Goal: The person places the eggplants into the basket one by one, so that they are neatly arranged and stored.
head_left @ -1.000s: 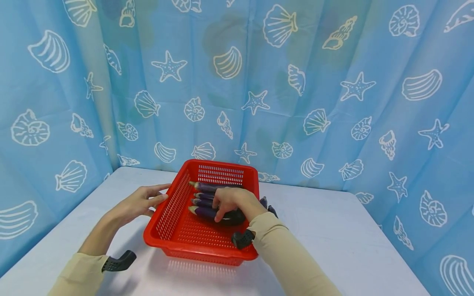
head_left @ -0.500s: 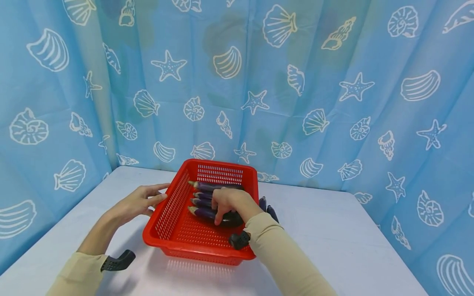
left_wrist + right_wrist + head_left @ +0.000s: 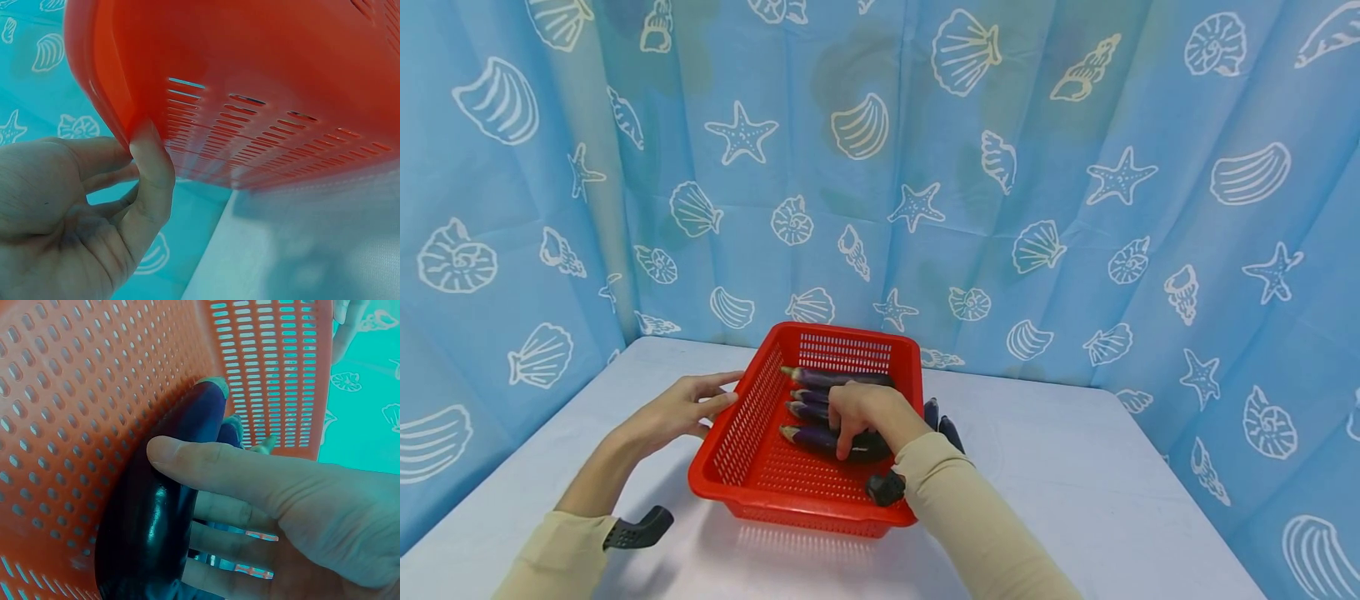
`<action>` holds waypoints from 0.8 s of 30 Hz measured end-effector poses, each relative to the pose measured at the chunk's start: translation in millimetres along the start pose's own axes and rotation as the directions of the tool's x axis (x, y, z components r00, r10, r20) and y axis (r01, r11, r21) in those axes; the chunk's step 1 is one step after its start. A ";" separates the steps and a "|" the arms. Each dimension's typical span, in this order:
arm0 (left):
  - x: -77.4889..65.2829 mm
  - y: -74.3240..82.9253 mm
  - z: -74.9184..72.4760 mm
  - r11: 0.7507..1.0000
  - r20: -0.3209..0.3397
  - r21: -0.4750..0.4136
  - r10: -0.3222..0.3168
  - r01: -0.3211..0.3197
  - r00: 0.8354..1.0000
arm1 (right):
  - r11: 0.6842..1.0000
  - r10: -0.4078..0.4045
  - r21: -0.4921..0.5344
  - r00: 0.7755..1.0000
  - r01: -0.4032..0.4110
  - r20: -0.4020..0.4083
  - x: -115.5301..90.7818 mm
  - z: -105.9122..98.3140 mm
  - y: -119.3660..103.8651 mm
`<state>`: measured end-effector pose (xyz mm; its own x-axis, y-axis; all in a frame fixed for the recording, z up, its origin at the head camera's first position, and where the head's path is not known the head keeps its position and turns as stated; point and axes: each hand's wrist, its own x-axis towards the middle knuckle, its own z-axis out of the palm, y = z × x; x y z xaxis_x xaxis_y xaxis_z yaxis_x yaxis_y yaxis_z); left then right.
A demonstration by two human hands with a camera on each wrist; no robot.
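While pinching the nearest long, glossy dark-purple eggplant (image 3: 150, 515) w/ right hand (image 3: 868, 410) inside the red perforated plastic basket (image 3: 805, 510), have just nudged its stem end slightly toward the white table's (image 3: 1075, 467) near edge, i.e. likely more finger room. Resting left hand (image 3: 677, 410), fingers spread, against basket's outer left wall. Note other slim purple eggplants (image 3: 827, 379) close behind; 2 dark-purple eggplants (image 3: 951, 433) outside, R of basket, partly hidden.

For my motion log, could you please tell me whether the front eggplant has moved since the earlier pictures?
Yes, slightly: the front eggplant has shifted toward the near side of the basket.
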<state>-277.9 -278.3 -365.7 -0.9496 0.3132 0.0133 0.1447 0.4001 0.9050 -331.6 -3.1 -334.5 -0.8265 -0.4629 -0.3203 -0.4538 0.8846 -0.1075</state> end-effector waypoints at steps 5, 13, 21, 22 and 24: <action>-0.1 1.0 -0.2 1.000 0.010 -0.003 0.007 -0.007 1.000 | 1.000 0.016 0.023 1.000 -0.016 0.003 0.3 -0.4 0.9; -0.4 0.9 -1.5 1.000 0.011 -0.001 0.011 -0.011 1.000 | 0.999 0.022 0.029 1.000 -0.023 0.007 -2.6 -4.7 1.3; -0.9 0.5 0.5 1.000 -0.002 -0.001 0.010 -0.010 1.000 | 0.999 0.038 -0.004 0.999 -0.038 0.000 -5.3 -7.4 4.1; -0.7 0.5 0.8 1.000 -0.003 0.000 0.009 -0.009 1.000 | 0.999 0.042 -0.001 0.999 -0.042 0.001 -5.8 -7.6 4.8; -0.4 0.5 1.3 1.000 -0.006 0.003 0.007 -0.007 1.000 | 0.998 0.053 0.015 0.999 -0.053 0.002 -7.1 -8.5 6.4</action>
<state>-277.1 -277.1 -365.8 -0.9503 0.3105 0.0219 0.1517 0.4006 0.9036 -331.5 5.4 -324.9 -0.8486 -0.4154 -0.3276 -0.4043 0.9086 -0.1048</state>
